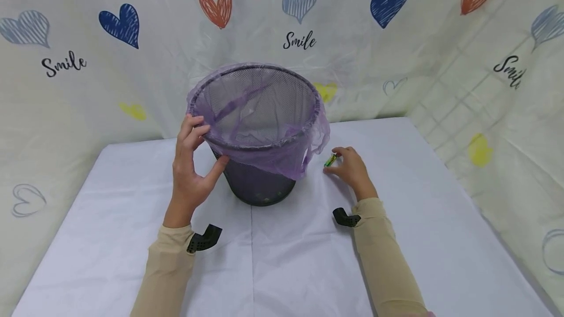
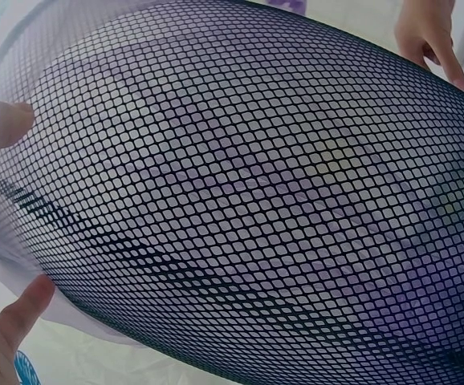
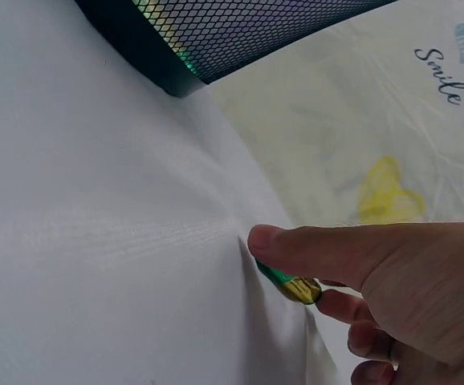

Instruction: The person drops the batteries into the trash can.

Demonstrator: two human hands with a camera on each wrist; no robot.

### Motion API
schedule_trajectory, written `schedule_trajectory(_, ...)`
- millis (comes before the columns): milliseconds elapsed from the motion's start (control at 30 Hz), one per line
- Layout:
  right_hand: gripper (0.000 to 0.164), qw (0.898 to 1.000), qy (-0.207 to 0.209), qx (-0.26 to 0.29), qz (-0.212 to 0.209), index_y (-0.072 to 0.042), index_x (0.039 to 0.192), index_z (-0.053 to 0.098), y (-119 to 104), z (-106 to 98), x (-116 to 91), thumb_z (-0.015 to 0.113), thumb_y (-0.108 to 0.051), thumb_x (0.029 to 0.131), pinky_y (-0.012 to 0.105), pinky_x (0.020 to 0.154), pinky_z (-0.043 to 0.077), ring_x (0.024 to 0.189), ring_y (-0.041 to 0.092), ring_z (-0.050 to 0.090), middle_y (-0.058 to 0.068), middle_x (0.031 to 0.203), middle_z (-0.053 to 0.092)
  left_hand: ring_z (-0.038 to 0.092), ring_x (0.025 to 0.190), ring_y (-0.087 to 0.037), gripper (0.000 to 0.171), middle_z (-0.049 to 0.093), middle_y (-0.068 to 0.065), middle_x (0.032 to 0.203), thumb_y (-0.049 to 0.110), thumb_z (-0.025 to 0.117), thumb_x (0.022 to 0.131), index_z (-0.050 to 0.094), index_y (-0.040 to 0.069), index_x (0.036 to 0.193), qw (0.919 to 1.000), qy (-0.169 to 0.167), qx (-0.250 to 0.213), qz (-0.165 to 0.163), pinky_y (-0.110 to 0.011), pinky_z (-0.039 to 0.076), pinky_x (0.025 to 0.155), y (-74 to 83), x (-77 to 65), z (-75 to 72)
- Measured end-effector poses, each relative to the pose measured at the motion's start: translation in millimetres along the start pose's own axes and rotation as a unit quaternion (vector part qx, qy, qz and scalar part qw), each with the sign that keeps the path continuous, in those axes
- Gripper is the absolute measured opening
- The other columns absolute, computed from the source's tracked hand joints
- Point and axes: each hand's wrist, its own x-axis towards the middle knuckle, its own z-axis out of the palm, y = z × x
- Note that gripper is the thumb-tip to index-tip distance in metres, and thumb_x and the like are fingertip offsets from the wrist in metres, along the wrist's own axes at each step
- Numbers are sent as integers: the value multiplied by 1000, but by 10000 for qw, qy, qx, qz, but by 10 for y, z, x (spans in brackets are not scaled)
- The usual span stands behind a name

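A dark mesh wastebasket (image 1: 257, 185) stands on the table, tilted a little towards me. A thin purple trash bag (image 1: 282, 159) lines it and is folded out over the rim. My left hand (image 1: 188, 172) grips the left of the rim, fingers over the edge and thumb against the outside. To the right of the basket, my right hand (image 1: 351, 169) pinches a small green and gold shiny candy-like piece (image 3: 296, 286) between thumb and fingers, close to the tablecloth. Small yellow and green spots show dimly through the basket's mesh (image 2: 240, 176).
A white cloth (image 1: 295, 258) covers the table. Behind and on both sides hang pale curtains (image 1: 260, 13) printed with hearts and "Smile". A black curved wrist mount (image 1: 204, 238) juts from the left sleeve, another mount (image 1: 345, 217) from the right.
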Motion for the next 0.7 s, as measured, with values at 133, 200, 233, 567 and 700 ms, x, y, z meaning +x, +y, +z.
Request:
schedule_trajectory(133,61,10000,-1,-68,29,-4,122,53,-18,3,5,76,-30,72,49,95,41,106,36,50,19,115,51,27,134,-41,52,43,-29,129,27,64,84,46,-9,117,10000,-11,64,-29,-24,42,102,2,9,-1)
schedule_trajectory(200,59,9999,4,-110,30,-3,122,54,-13,13,9,75,-29,73,49,95,41,106,36,50,20,117,50,27,134,-41,52,43,-29,128,27,64,84,46,-9,117,10000,-8,83,-34,-24,42,102,8,16,0)
schedule_trajectory(233,58,9999,8,-134,48,-4,122,54,-9,16,11,74,-28,73,49,95,41,107,36,50,20,117,50,27,134,-41,52,43,-30,128,27,63,84,45,-9,116,10000,-6,86,-37,-24,42,101,11,18,2)
schedule_trajectory(567,55,9999,85,143,8,-5,120,55,12,-2,-1,74,-26,73,49,96,40,107,36,49,18,116,52,27,134,-43,53,42,-32,127,26,64,84,45,-11,116,10000,20,-45,-44,-23,42,100,8,22,4)
schedule_trajectory(700,54,9991,251,314,-152,-5,120,56,-5,-74,-4,74,-25,74,46,89,43,101,33,50,17,114,53,27,134,-42,53,42,-31,127,26,64,84,45,-11,116,9999,40,-50,-92,-24,42,101,1,15,0)
